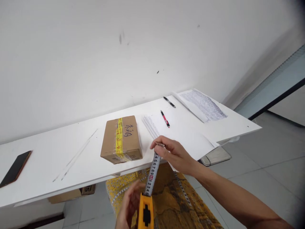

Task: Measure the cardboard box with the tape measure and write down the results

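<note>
White worktop (71, 159) just beyond, left fingers (130, 203) clench the tape measure (145, 213), likely light and rigid, right fingers (158, 142) pinch its springy-looking blade (152, 173).

Tape measure (145, 212): yellow case, black insert, white blade with black numerals. Box (121, 140): brown, yellow tape stripe, black handwriting. Counter (71, 149): white. Phone (15, 168): black.

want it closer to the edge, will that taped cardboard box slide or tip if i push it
The cardboard box is low and wide with a flat base, so it should slide on the smooth white table rather than tip. Its taped, undented sides suggest it stays stiff when lifted. Its weight cannot be told.
</note>
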`<action>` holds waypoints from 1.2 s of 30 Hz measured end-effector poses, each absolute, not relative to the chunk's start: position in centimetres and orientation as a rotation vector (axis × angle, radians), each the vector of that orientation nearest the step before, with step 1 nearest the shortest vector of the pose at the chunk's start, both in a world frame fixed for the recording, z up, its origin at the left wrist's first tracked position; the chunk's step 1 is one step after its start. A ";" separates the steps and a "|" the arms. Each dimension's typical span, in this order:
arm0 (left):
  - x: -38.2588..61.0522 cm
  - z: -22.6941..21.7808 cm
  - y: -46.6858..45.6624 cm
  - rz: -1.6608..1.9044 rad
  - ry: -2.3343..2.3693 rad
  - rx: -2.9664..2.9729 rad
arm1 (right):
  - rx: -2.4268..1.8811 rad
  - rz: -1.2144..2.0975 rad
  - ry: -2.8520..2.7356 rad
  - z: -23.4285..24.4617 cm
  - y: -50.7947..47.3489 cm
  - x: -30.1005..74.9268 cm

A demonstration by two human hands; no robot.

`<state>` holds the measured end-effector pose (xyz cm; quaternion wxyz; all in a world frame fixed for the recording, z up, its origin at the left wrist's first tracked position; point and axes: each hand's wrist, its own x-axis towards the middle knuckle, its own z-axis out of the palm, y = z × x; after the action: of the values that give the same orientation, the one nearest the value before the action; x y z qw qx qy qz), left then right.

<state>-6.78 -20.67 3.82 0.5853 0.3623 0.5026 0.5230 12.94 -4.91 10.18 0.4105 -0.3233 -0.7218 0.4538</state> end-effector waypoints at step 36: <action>3.0 4.2 7.2 0.515 1.692 2.124 | -1.027 1.265 -1.270 3.0 19.3 15.6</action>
<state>2.98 7.18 4.23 0.1876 0.7548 0.6014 0.1830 15.61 19.26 2.95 0.5123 -0.4269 -0.5280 0.5259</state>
